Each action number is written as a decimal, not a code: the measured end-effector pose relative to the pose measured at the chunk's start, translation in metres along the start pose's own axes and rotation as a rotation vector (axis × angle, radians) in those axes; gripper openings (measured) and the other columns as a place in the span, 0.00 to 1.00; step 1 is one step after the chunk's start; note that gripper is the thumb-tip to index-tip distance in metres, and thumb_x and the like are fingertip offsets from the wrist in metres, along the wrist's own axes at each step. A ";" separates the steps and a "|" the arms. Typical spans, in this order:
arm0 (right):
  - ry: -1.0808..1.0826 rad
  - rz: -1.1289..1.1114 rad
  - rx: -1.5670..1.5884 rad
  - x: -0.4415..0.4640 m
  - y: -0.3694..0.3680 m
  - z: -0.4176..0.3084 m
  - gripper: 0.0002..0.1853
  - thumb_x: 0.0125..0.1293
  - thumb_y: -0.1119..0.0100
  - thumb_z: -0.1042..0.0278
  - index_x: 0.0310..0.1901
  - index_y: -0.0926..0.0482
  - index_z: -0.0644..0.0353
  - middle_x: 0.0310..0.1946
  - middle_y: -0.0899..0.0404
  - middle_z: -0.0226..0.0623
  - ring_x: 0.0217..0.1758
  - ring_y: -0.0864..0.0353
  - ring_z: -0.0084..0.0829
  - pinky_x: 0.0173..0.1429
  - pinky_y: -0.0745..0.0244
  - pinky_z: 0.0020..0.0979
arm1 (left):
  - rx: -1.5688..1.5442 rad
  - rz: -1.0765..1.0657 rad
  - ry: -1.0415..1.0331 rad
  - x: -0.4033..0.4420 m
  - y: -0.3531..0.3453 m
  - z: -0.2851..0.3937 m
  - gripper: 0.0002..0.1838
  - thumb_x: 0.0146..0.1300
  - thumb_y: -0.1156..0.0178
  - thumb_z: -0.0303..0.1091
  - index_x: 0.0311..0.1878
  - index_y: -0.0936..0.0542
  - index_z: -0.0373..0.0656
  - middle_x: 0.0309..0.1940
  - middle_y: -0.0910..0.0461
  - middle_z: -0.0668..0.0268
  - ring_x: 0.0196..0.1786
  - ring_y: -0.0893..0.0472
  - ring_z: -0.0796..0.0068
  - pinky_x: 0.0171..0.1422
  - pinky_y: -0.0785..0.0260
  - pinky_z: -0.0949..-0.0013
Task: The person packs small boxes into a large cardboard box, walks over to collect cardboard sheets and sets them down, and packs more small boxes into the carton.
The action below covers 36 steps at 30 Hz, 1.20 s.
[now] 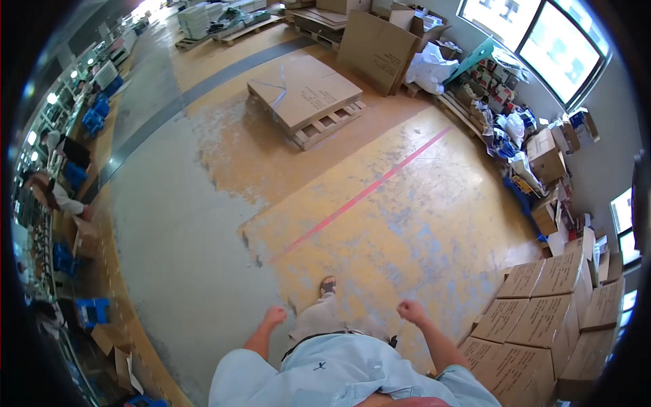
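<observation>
My left hand hangs beside my left hip, its fingers curled in, with nothing seen in it. On the other side, my right hand is held out past my hip, also closed in a loose fist, and no object shows in it. Neither hand touches anything. One sandalled foot is forward on the worn yellow floor. Closest to my right arm is a stack of brown cartons.
Ahead lies a wooden pallet topped with flat cardboard. A large cardboard sheet leans behind it. Piled boxes and bags line the window wall at right. People sit along a workbench row at left, near blue bins.
</observation>
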State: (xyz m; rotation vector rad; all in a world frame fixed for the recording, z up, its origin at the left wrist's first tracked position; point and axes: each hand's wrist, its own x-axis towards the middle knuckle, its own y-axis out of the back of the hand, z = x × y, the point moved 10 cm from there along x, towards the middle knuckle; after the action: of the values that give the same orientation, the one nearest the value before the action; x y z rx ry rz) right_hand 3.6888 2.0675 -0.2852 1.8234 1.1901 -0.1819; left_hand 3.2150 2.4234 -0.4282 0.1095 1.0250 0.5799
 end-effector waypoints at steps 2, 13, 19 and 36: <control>-0.401 0.051 0.443 -0.031 0.017 0.076 0.11 0.65 0.33 0.64 0.42 0.12 0.62 0.30 0.12 0.39 0.33 0.11 0.27 0.38 0.13 0.32 | 0.227 0.167 -0.256 0.063 0.062 0.119 0.15 0.62 0.36 0.43 0.37 0.13 0.39 0.30 0.14 0.54 0.32 0.12 0.61 0.42 0.22 0.58; -0.704 -0.056 0.546 0.111 0.011 0.129 0.18 0.68 0.30 0.60 0.53 0.12 0.66 0.34 0.11 0.41 0.32 0.11 0.35 0.34 0.17 0.39 | -0.080 0.146 -0.290 0.315 0.141 0.510 0.11 0.65 0.34 0.38 0.40 0.11 0.40 0.30 0.11 0.65 0.33 0.14 0.75 0.41 0.22 0.65; -0.083 -0.107 0.143 0.395 0.232 -0.012 0.15 0.69 0.33 0.58 0.51 0.10 0.57 0.33 0.11 0.39 0.31 0.13 0.29 0.36 0.18 0.35 | -0.032 -0.057 0.053 0.333 0.107 0.575 0.09 0.69 0.36 0.34 0.45 0.10 0.43 0.30 0.14 0.69 0.31 0.18 0.78 0.33 0.28 0.68; -0.311 0.012 0.620 0.849 0.653 -0.156 0.13 0.73 0.33 0.63 0.50 0.15 0.63 0.34 0.13 0.35 0.36 0.13 0.26 0.40 0.16 0.30 | -0.053 -0.082 -0.169 0.778 0.199 1.081 0.07 0.62 0.37 0.32 0.34 0.13 0.41 0.26 0.15 0.66 0.28 0.17 0.75 0.33 0.26 0.67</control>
State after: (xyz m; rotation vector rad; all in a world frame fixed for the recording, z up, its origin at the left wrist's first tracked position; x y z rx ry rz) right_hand 4.5910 2.6644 -0.2692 2.2181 0.9581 -0.8745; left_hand 4.3308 3.1766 -0.3899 0.0683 0.8451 0.5140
